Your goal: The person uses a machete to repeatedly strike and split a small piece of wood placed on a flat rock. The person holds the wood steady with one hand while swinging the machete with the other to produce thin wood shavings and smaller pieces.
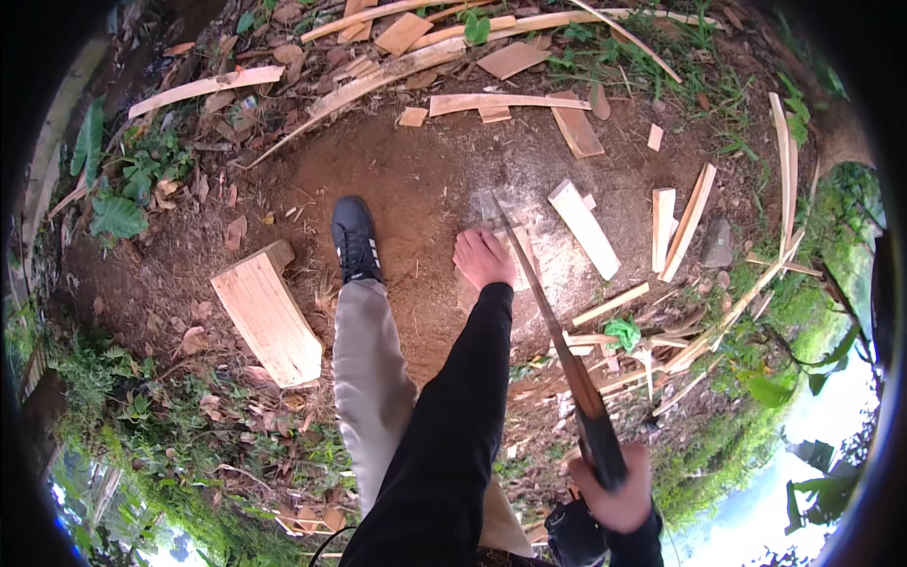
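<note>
My right hand (619,487), at the lower right, is closed round the black handle of a handsaw (557,331). The saw's long, tapering blade slants up and left, seen nearly edge-on, with its far end beside my left hand. Reaching down to the ground at the centre, my left hand (485,259) has its fingers bent over a short flat piece of wood (522,257). The blade passes over or along this piece; whether it touches the wood I cannot tell. Pale dust lies on the ground around them.
A thick wooden block (269,317) lies left of my shoe (355,236). Right of the saw are a pale wood block (584,230), upright-looking offcuts (688,222) and a green plastic scrap (623,333). Long strips (406,66) and boards border the far side; plants and leaf litter surround the dirt.
</note>
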### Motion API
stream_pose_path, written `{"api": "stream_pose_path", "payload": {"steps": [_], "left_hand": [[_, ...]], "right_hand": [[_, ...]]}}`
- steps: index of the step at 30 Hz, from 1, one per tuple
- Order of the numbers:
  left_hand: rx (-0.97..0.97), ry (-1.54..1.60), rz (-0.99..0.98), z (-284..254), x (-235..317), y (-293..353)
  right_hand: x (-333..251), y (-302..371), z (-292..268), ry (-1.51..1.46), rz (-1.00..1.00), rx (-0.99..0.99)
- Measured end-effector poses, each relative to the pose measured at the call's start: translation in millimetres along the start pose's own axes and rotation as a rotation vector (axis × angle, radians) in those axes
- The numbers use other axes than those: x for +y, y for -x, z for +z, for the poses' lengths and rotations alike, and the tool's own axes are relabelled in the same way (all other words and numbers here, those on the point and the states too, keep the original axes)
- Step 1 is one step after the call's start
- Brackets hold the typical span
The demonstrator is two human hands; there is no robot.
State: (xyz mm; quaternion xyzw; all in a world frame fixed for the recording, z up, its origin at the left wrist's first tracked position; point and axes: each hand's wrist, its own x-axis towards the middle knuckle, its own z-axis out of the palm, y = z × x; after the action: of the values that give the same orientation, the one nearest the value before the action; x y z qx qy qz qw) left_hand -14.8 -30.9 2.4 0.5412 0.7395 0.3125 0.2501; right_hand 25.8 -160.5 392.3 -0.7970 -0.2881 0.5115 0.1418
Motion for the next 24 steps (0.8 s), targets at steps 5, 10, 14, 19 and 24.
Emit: {"api": "stream_pose_path", "payload": {"steps": [5, 10, 14, 19, 24], "left_hand": [[0.021, -0.069, -0.015, -2.2, -9.1, -8.0], [0.014, -0.034, 0.0, 4.0, -4.1, -4.9], [0.005, -0.057, 0.01, 2.2, 1.3, -3.2], [0.011, -0.11, -0.025, -4.7, -7.0, -21.4], [0.069, -0.057, 0.023, 2.1, -3.5, -24.3]], "right_hand": [[2.3, -43.0, 18.4, -0.03, 0.134, 0.121], [-19.7, -10.1, 1.5, 0.125, 0.02, -0.002], [-29.5, -8.4, -7.0, -0.037, 0.135, 0.049], [-29.3, -41.0, 12.5, 0.124, -0.019, 0.073], [-5.7, 2.5, -11.7, 0.113, 0.062, -0.096]]}}
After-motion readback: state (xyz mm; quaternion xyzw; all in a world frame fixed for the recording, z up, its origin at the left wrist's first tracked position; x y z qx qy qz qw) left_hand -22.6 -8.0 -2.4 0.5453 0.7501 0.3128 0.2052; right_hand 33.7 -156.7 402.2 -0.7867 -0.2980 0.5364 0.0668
